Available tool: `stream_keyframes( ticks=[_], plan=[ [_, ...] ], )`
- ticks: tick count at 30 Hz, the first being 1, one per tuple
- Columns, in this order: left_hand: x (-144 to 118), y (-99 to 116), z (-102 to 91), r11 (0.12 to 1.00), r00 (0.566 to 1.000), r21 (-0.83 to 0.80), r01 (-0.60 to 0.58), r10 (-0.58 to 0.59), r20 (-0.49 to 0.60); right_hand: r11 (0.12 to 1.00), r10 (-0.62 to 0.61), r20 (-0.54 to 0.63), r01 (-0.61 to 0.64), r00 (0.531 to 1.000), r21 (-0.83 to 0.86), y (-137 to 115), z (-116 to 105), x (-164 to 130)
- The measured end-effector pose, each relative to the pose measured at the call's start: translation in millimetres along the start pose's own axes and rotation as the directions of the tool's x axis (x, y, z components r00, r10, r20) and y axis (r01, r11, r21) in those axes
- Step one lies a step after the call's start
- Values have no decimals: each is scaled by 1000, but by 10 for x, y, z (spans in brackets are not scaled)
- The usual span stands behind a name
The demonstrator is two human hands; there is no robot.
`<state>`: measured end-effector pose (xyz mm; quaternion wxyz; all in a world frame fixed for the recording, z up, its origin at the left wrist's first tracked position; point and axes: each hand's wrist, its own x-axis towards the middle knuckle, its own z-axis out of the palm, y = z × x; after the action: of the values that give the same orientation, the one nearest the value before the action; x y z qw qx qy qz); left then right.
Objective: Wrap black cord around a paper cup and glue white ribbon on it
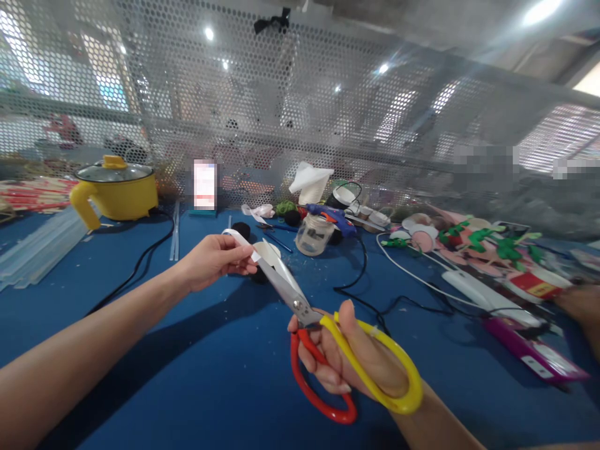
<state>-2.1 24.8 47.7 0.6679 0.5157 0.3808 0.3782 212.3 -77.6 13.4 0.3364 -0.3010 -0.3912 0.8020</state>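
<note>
White ribbon strip (244, 240) pinched in left hand (213, 259) above blue surface (197, 350), fed between parted scissors (285, 284); right hand (349, 359) clenched through red and yellow loops. Best kept taut, square to blades. Glass jar (313, 234) beyond.

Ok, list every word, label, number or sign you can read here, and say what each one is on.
None can be read.
Standing card by the mesh wall: blurred out.
Red and yellow label among the craft pieces at the right: print too small to read.
White label on the purple tool: too blurred.
Scissors in the right hand: no marking visible.
</note>
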Motion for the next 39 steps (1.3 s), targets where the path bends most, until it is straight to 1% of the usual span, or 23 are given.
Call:
stream_keyframes(
  ticks=[4, 10, 16, 21, 26, 31, 34, 39],
  plan=[
    [-3, -13, -2, 1000, 1000, 25, 10, -10, -1, 1000, -4, -10, 4, 1000, -5, 4, 10, 6],
    [1, -55, -3, 1000, 1000, 22, -17, 17, 21, 1000, -7, -11, 7, 1000, -25, 2, 24, 24],
    [8, -81, 7, 1000, 1000, 1, -17, 17, 25, 998, 35, -70, -38, 997, -49, 18, 36, 16],
    [0, -75, 30, 1000, 1000, -17, -18, 18, 19, 994, 16, -111, -28, 994, -109, 17, 58, -1],
    [-7, -69, 47, 1000, 1000, -24, -13, 13, 4, 986, 17, -171, -45, 985, -160, 8, 84, -11],
    [-18, -65, 49, 1000, 1000, -9, -4, 4, 0, 978, -16, -197, -25, 980, -207, 12, 110, -19],
    [-18, -68, 43, 1000, 1000, -12, -12, 12, 0, 977, -42, -184, 1, 982, -214, 38, 100, -16],
    [-18, -69, 43, 999, 999, -6, -35, 35, 7, 980, -78, -105, 57, 991, -191, 99, 22, 5]
  ],
)
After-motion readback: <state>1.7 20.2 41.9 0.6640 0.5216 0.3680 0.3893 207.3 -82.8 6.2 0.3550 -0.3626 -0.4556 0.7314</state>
